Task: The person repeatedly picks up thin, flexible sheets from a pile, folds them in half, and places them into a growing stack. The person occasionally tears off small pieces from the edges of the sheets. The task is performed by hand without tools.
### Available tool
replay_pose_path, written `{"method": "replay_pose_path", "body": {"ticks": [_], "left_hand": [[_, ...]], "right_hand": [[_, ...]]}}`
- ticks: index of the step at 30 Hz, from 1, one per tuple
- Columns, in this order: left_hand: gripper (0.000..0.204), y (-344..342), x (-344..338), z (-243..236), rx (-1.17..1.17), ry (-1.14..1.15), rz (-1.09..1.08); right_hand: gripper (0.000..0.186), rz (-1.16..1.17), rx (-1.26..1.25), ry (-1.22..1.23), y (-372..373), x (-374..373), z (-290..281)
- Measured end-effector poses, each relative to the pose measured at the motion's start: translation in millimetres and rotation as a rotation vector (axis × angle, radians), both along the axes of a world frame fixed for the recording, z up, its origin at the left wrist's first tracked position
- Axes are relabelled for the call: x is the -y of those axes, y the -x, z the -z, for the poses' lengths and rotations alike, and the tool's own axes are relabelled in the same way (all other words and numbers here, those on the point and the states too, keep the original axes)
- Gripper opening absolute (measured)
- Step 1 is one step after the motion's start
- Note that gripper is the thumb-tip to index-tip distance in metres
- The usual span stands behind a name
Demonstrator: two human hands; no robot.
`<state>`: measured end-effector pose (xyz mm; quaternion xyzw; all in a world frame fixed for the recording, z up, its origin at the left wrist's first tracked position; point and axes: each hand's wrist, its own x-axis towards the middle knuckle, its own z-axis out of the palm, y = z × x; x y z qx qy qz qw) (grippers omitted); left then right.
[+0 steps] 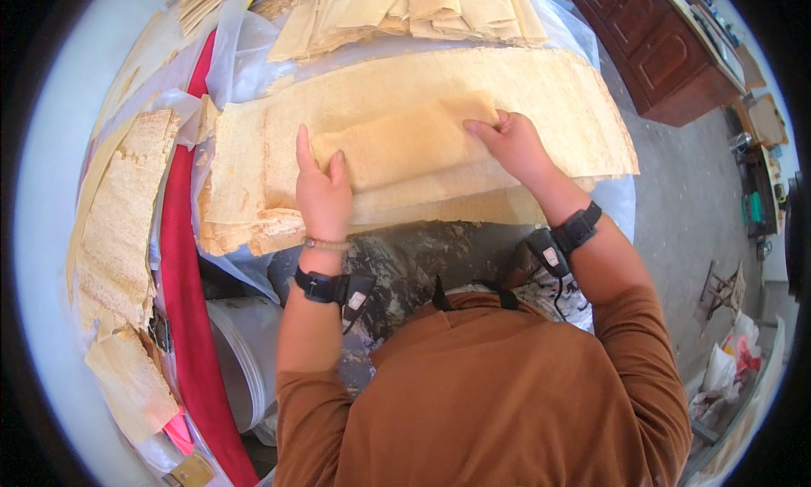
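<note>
A folded thin tan sheet, its kind not clear, lies across a wide stack of similar pale-yellow sheets with ragged, browned edges. My right hand pinches the folded sheet at its far right corner, thumb on top. At its left end is my left hand, index finger stretched away from me and thumb apart beside the sheet's edge. The other fingers of the left hand are mostly hidden. Part of the sheet hangs loosely toward me along the near side of the stack.
Folded sheets are piled at the far side on clear plastic. More rough sheets lie at the left, beyond a red cloth strip. A white bucket stands below left. A brown wooden cabinet is at the far right.
</note>
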<state>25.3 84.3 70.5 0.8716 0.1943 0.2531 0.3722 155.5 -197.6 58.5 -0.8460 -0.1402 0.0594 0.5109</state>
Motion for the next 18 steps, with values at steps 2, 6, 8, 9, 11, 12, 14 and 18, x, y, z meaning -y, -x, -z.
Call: {"method": "replay_pose_path", "body": {"ticks": [2,6,8,9,11,12,14,18], "left_hand": [[0.066,-5,7,-9,-0.144,-0.156,-0.085],[0.071,-11,23,-24,-0.085,-0.778,-0.165],[0.074,-13,38,-26,0.046,-0.945,0.055],[0.076,-15,50,-23,0.049,-0.895,0.271],[0.08,-19,60,-18,-0.003,-0.805,0.507],[0.082,-22,62,-16,-0.053,-0.775,0.536],[0.086,-26,61,-11,-0.103,-0.748,0.572],[0.089,-29,59,-4,-0.131,-0.75,0.595]], "right_hand": [[0.038,0.03,0.027,0.072,2,-1,-3],[0.042,0.073,0.038,0.208,3,-7,-9],[0.044,0.093,0.07,0.252,3,-10,-12],[0.045,0.102,0.086,0.265,4,-12,-13],[0.042,0.104,0.063,0.33,6,-14,-19],[0.04,0.106,0.025,0.38,6,-15,-23],[0.041,0.164,0.055,0.448,10,-15,-32],[0.051,0.171,0.66,0.538,29,-28,-40]]}}
